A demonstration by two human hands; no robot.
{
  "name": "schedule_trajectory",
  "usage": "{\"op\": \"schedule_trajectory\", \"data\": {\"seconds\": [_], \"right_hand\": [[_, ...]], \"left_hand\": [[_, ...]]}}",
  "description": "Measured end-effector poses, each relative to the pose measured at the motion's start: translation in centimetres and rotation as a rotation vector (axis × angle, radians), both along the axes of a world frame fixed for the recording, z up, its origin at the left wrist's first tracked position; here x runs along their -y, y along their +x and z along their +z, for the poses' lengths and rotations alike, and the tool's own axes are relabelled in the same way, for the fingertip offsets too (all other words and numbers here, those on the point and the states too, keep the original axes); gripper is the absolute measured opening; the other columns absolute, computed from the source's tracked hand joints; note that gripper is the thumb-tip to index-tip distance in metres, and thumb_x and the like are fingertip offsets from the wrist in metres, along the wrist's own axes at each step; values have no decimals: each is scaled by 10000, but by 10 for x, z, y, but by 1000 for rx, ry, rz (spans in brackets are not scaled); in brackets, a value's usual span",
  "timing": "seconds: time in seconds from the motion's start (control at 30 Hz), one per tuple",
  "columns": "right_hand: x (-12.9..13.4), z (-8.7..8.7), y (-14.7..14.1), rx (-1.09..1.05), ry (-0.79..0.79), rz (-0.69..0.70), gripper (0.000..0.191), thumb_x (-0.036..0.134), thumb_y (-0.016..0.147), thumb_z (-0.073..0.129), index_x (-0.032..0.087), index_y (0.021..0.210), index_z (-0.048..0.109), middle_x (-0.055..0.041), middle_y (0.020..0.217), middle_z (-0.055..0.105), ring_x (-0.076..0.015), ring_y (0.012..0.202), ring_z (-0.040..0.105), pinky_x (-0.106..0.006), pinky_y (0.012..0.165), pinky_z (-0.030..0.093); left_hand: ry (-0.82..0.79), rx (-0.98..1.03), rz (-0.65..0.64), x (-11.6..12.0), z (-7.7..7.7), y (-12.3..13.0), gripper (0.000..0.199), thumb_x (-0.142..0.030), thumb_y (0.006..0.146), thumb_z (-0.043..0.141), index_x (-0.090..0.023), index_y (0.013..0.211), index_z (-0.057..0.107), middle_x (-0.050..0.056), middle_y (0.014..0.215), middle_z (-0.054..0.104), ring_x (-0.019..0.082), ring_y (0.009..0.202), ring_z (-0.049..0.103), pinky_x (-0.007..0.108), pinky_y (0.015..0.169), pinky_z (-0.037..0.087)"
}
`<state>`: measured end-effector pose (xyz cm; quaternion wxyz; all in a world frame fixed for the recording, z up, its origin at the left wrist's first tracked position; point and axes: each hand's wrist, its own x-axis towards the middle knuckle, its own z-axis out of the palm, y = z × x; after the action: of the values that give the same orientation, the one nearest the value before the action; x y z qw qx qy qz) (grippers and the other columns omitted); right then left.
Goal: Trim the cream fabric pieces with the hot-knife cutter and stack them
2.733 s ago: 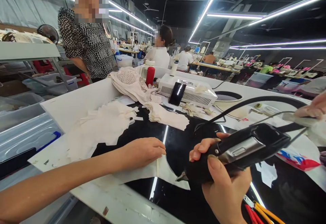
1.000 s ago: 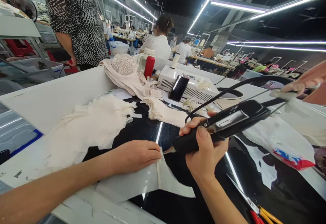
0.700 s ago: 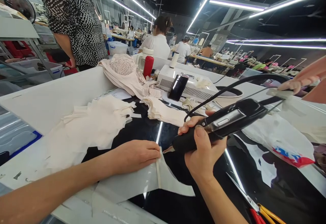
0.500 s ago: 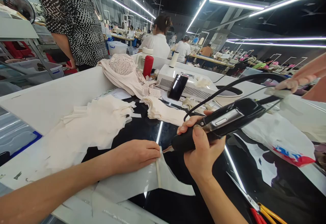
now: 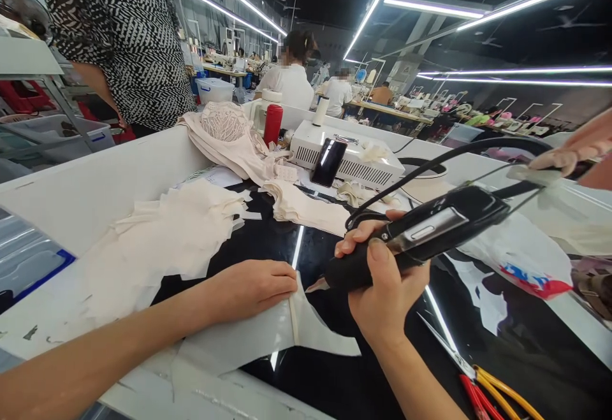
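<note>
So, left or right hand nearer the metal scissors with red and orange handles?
Right hand: gripping a black-and-silver handheld tool, beyond and left of the scissors. Left hand: on a thin pale sheet, farther left.

The left hand (image 5: 255, 286) covers the upper end of the thin white fabric piece (image 5: 313, 324), hiding its own thumb. The right hand (image 5: 388, 286) conceals part of the black handheld tool with a silver panel (image 5: 425, 229); whether its narrow tip (image 5: 317, 285) touches anything cannot be told. The bottom edge crops the red-and-yellow-handled metal scissors (image 5: 465, 366); the right edge, another person's bare hand (image 5: 586, 149). The top edge cuts a standing person in a black-and-white patterned top (image 5: 143, 50).
</note>
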<state>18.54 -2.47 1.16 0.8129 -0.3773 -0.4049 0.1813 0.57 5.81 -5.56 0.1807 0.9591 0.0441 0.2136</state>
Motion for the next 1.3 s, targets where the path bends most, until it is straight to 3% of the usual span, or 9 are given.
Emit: {"op": "schedule_trajectory", "data": {"seconds": [0.8,1.07,1.3], "right_hand": [[2,-7,-3,50,23,48,333,232,890,752,274,1177,590,64,833,686,-117,621,643,-302,626,553],[14,0,4,5,26,6,369,281,856,812,273,1159,602,62,832,687,-117,620,645,-295,629,568],[17,-5,4,15,18,7,343,270,870,792,282,1157,603,63,840,687,-116,627,649,-290,618,561]], "left_hand": [[-31,-54,-4,-4,2,-4,240,-159,1083,526,-194,1217,722,71,1288,703,192,1101,721,289,993,576],[181,38,-8,8,9,6,206,-164,1097,503,-124,1125,703,112,1160,720,196,1079,700,320,983,603],[200,-106,-21,23,9,9,168,-106,1056,535,-132,1061,701,87,1062,701,196,961,697,303,881,619]]}}
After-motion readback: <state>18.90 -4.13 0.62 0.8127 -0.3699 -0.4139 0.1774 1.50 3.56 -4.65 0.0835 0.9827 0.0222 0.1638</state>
